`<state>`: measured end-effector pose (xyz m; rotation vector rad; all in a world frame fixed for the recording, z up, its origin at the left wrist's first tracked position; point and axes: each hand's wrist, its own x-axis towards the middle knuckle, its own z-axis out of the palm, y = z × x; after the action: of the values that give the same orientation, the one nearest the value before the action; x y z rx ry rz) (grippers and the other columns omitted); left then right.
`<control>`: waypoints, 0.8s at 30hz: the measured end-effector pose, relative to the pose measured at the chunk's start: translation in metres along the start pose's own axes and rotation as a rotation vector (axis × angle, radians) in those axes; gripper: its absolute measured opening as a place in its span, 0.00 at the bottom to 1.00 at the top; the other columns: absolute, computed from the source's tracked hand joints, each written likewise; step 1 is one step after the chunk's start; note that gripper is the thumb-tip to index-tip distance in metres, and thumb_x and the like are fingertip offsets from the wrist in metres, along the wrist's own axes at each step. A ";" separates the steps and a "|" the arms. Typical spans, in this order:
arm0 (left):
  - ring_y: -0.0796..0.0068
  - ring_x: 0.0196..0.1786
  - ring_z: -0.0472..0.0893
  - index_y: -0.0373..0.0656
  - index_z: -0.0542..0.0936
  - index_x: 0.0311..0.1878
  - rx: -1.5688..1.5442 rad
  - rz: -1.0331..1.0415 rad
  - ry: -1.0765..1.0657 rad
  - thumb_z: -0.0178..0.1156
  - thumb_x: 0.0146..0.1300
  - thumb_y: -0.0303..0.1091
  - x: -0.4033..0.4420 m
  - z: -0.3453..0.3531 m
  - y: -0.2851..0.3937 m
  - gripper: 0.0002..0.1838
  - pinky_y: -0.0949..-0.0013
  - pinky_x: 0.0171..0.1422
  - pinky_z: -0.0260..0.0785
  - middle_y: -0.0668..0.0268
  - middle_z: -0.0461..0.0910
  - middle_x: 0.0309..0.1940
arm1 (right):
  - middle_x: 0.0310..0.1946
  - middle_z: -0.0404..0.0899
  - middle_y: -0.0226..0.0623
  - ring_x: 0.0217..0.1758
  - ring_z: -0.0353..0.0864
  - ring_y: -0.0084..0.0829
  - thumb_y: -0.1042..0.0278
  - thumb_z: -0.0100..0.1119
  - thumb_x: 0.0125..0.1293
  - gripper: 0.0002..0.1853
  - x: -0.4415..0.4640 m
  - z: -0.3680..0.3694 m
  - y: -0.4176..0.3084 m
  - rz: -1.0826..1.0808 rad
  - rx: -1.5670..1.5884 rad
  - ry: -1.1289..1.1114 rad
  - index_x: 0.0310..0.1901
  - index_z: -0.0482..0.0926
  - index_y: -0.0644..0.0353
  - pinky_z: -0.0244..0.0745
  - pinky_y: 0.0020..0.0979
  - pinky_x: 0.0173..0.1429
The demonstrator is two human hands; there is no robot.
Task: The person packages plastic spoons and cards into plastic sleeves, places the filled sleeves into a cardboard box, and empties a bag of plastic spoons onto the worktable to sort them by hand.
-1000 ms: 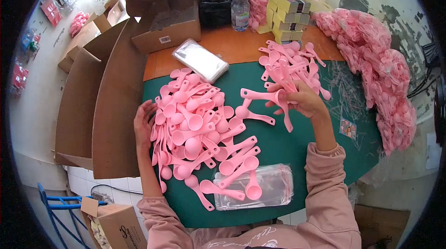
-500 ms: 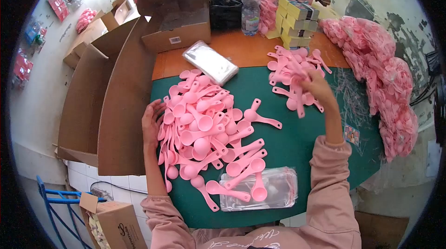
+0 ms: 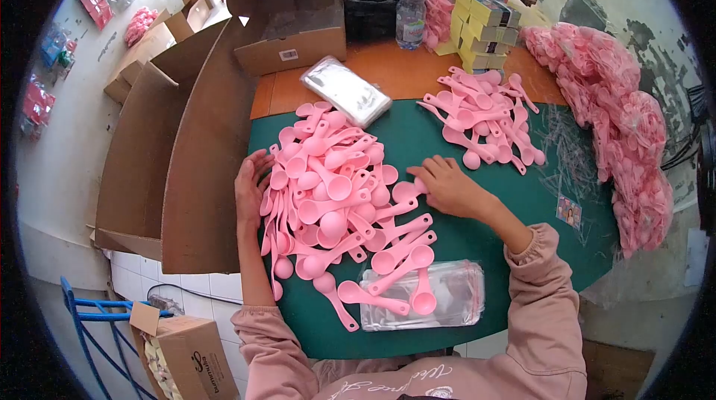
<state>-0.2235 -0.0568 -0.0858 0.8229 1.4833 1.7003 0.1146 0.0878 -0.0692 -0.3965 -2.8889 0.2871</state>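
Observation:
A large heap of pink measuring spoons [image 3: 328, 187] lies on the green table top. My left hand [image 3: 252, 185] rests against the heap's left side, fingers loosely extended and touching the outer spoons. My right hand [image 3: 451, 190] is at the heap's right edge, its fingers closed on a pink spoon [image 3: 405, 191] whose handle is mostly hidden under the hand. Farther back on the right is a smaller pile of pink spoons [image 3: 485, 117]. Near me, several spoons lie partly over a stack of clear plastic bags [image 3: 459, 299].
A wrapped pack of clear bags [image 3: 345, 90] lies behind the heap. Cardboard boxes [image 3: 205, 154] stand along the left. At the back are a water bottle [image 3: 411, 8] and stacked cards [image 3: 481, 31]. Bagged pink spoons [image 3: 626, 131] line the right edge, near a small card [image 3: 568, 211].
My right hand has left the smaller pile, where the spoons it carried now lie, and has come left to a spoon beside the large heap. My left hand stays at the heap.

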 end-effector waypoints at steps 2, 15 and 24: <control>0.71 0.52 0.69 0.38 0.66 0.53 -0.010 -0.011 0.017 0.43 0.62 0.50 0.000 0.000 -0.001 0.26 0.68 0.56 0.59 0.59 0.70 0.48 | 0.40 0.67 0.41 0.45 0.67 0.42 0.77 0.56 0.40 0.26 -0.011 0.000 0.002 0.189 -0.026 -0.017 0.47 0.67 0.60 0.65 0.38 0.45; 0.71 0.52 0.69 0.39 0.67 0.53 -0.002 -0.002 0.009 0.42 0.63 0.50 0.001 0.000 0.000 0.25 0.67 0.57 0.59 0.60 0.71 0.48 | 0.36 0.70 0.44 0.31 0.78 0.43 0.66 0.64 0.41 0.25 0.007 -0.012 -0.058 0.019 0.146 -0.081 0.39 0.64 0.65 0.74 0.37 0.31; 0.72 0.52 0.69 0.40 0.68 0.52 -0.010 -0.006 0.001 0.43 0.63 0.49 0.001 -0.001 -0.002 0.24 0.68 0.56 0.59 0.61 0.71 0.47 | 0.32 0.72 0.38 0.36 0.77 0.39 0.64 0.63 0.42 0.18 -0.010 -0.024 -0.054 0.047 0.074 -0.161 0.33 0.69 0.62 0.73 0.36 0.31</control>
<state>-0.2245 -0.0564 -0.0880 0.8117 1.4761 1.7028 0.1165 0.0383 -0.0359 -0.4483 -3.0171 0.4518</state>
